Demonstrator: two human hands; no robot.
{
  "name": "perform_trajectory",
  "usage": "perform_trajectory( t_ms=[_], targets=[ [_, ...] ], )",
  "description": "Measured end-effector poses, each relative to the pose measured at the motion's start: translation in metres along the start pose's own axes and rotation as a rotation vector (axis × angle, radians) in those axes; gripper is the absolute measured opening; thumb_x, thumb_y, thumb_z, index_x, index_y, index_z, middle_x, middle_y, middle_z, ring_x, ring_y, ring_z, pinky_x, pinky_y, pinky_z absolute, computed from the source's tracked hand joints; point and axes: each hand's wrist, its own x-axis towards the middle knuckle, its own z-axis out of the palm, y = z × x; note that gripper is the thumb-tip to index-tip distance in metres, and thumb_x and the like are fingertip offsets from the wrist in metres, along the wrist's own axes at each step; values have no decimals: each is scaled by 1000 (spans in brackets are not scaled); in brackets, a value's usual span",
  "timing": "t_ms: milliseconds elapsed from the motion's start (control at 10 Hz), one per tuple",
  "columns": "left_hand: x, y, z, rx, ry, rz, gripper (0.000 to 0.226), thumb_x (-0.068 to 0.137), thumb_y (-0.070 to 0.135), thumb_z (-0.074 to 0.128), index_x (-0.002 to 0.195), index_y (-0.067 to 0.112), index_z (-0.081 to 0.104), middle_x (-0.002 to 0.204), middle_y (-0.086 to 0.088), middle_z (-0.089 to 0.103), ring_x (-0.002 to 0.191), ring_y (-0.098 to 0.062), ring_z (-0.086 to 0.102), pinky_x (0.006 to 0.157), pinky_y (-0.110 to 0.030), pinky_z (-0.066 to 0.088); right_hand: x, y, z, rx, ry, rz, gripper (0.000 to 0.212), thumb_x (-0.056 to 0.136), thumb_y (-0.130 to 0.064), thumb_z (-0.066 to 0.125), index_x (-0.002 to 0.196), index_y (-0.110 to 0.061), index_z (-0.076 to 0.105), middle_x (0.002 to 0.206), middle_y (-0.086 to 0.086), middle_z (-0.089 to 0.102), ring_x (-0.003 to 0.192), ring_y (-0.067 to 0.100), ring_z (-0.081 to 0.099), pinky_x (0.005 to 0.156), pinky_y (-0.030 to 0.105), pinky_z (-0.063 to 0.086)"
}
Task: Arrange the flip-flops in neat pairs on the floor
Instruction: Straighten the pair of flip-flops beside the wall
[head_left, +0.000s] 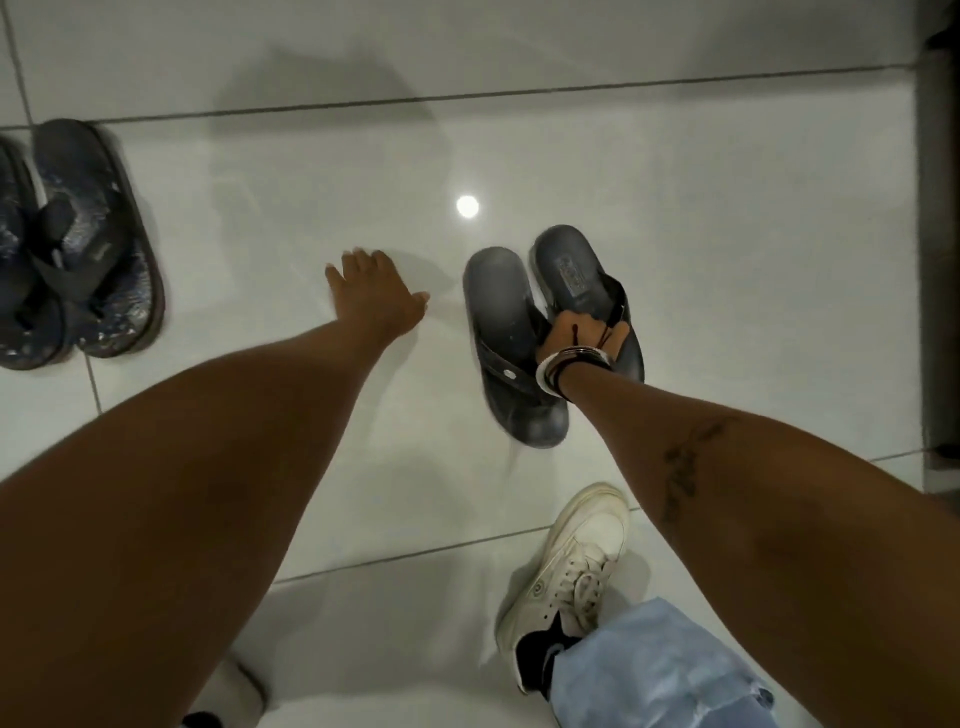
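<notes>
The right hand (576, 332) has its grip closed around the straps of two dark grey flip-flops (511, 343), which hang side by side, toes pointing away, over the white tiled floor (291, 171). The left hand (371, 296) is spread, fingers splayed, holding nothing, low over bare tile. A second, blue patterned pair (91, 249) lies together at the left edge. A white sneaker (571, 566) stands nearer the body. Open tile separates the two pairs.

One flip-flop pair (550, 332) right of another pair (78, 249)
</notes>
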Motion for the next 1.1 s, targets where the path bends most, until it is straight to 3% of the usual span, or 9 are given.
perform_trajectory(
  t_ms=[100, 200, 300, 400, 500, 700, 900, 1000, 1100],
  targets=[
    [3, 10, 1, 18, 22, 27, 81, 96, 56, 37, 153, 4, 14, 161, -22, 10, 149, -36, 8, 118, -53, 6, 15, 9, -18, 42, 99, 5, 21, 77, -21, 60, 60, -20, 49, 63, 4, 59, 79, 28, 63, 98, 46, 34],
    [9, 27, 1, -8, 23, 47, 77, 97, 57, 31, 154, 8, 13, 161, -21, 7, 149, -36, 7, 117, -55, 7, 43, 19, -47, 144, 205, -5, 9, 79, -21, 60, 71, -19, 60, 68, 6, 61, 79, 30, 59, 95, 45, 38],
    [16, 45, 4, -40, -7, 48, 78, 96, 59, 31, 155, 12, 9, 162, -21, -1, 149, -36, 5, 117, -55, 9, 73, 22, -83, 244, 287, 23, 11, 83, -17, 54, 82, -16, 65, 79, 6, 65, 95, 30, 59, 98, 43, 37],
    [20, 60, 8, -122, -1, 2, 80, 96, 59, 34, 155, 14, 5, 161, -23, -6, 149, -37, 4, 117, -55, 12, 93, 16, -112, 240, 324, -2, 9, 85, -21, 54, 82, -18, 62, 78, 4, 64, 101, 29, 60, 103, 41, 36],
    [21, 63, 13, -129, 3, -14, 82, 95, 59, 34, 155, 14, 2, 161, -22, -9, 149, -37, 3, 117, -54, 13, 103, 9, -122, 199, 299, -3, 15, 88, -18, 54, 95, -14, 66, 81, 7, 63, 102, 30, 61, 103, 43, 37],
    [21, 58, 13, -117, -15, 18, 82, 95, 59, 37, 155, 16, 1, 161, -22, -11, 149, -37, 1, 118, -52, 12, 108, 5, -107, 177, 288, 20, 12, 89, -13, 56, 88, -12, 68, 71, 7, 54, 88, 29, 63, 95, 43, 43],
    [21, 58, 7, -92, -50, 21, 82, 95, 59, 37, 156, 17, 2, 160, -22, -11, 149, -38, 2, 119, -52, 10, 115, -1, -109, 200, 308, 37, 12, 86, -10, 58, 75, -16, 60, 83, 8, 69, 87, 29, 64, 99, 45, 39],
    [23, 51, 0, -77, -105, 37, 79, 95, 62, 34, 155, 20, 7, 161, -21, -8, 149, -37, 7, 118, -55, 5, 112, -4, -109, 193, 325, 60, 8, 84, -12, 60, 88, -13, 67, 95, 10, 68, 100, 31, 59, 102, 47, 35],
    [10, 44, -21, -74, -126, 65, 72, 96, 62, 29, 155, 23, 15, 163, -13, 4, 149, -33, 11, 117, -56, 3, 92, -2, -115, 143, 321, 19, 18, 86, -15, 58, 101, -10, 67, 111, 14, 63, 115, 33, 50, 104, 50, 33]
  ],
)
